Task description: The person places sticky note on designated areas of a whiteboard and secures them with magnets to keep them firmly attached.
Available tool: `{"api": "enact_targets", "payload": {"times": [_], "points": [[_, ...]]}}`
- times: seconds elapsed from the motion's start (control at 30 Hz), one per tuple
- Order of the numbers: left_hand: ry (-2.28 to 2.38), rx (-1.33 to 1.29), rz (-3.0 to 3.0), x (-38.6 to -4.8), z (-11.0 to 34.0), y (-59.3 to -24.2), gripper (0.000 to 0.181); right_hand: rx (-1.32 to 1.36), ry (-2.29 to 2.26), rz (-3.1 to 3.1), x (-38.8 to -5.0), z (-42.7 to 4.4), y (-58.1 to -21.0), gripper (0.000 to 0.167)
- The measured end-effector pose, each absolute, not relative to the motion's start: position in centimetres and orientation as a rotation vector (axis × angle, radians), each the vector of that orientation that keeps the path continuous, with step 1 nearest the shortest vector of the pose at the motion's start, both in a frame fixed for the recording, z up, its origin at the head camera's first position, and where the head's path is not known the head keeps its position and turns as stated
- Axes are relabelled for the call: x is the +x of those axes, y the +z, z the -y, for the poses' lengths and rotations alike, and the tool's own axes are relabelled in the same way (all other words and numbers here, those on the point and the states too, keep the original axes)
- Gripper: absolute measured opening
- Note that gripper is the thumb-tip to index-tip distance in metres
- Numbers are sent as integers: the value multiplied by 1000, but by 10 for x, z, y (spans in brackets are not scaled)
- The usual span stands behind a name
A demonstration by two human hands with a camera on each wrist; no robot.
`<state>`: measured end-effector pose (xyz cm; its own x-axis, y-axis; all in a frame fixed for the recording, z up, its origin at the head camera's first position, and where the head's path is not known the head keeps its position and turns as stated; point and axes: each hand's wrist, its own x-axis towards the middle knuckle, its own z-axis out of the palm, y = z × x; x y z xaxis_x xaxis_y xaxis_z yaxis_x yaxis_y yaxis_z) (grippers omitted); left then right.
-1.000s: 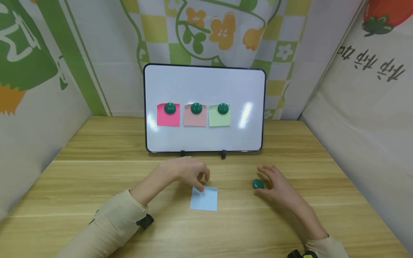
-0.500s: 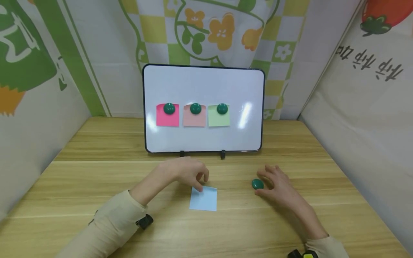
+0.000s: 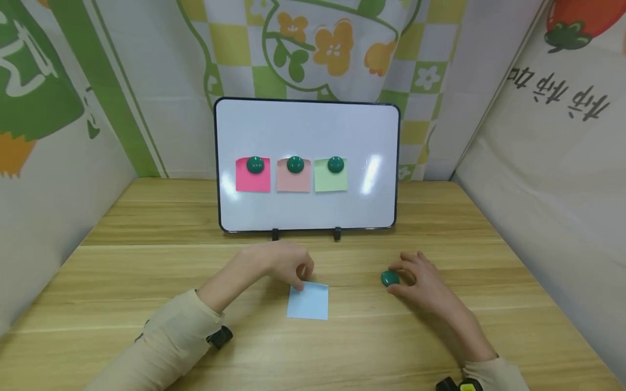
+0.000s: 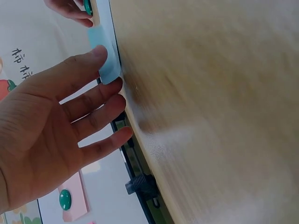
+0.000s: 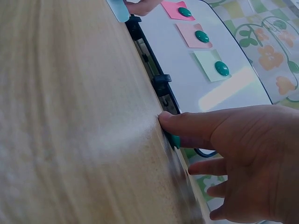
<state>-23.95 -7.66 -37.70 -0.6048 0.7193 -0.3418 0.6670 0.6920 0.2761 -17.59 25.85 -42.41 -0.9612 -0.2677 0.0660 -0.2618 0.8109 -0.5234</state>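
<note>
In the head view my left hand (image 3: 280, 262) pinches the top edge of a light blue sticky note (image 3: 310, 304) on the table. The left wrist view has the thumb (image 4: 99, 53) over the note's curled edge (image 4: 110, 70), with the index fingertip at its other side. To the right, my right hand (image 3: 424, 282) holds a round green magnet (image 3: 389, 278) between thumb and index finger. Part of that magnet (image 5: 174, 140) is hidden behind the thumb in the right wrist view; the other fingers there are spread.
A whiteboard (image 3: 305, 130) stands at the back on black feet (image 3: 337, 234). Pink (image 3: 252, 182), salmon (image 3: 293, 183) and green (image 3: 331, 183) sticky notes hang there, each under a green magnet (image 3: 336, 164). Printed cloth walls enclose the wooden table (image 3: 171, 212).
My left thumb and index finger have drawn together at the note's top edge. The right thumb and fingers have closed in on the magnet. Note and magnet stay in place.
</note>
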Motion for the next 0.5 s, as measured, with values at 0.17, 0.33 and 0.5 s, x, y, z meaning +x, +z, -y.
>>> {"api": "enact_targets", "payload": {"times": [0.17, 0.33, 0.5], "points": [[170, 1101, -2469, -241, 76, -378, 7, -438, -865, -2998, -177, -258, -424, 41], [158, 1090, -2466, -241, 75, -376, 7, -423, -869, -3010, -176, -258, -424, 39], [143, 1059, -2476, -241, 74, -371, 7, -419, -884, -3012, -177, -258, -423, 39]]}}
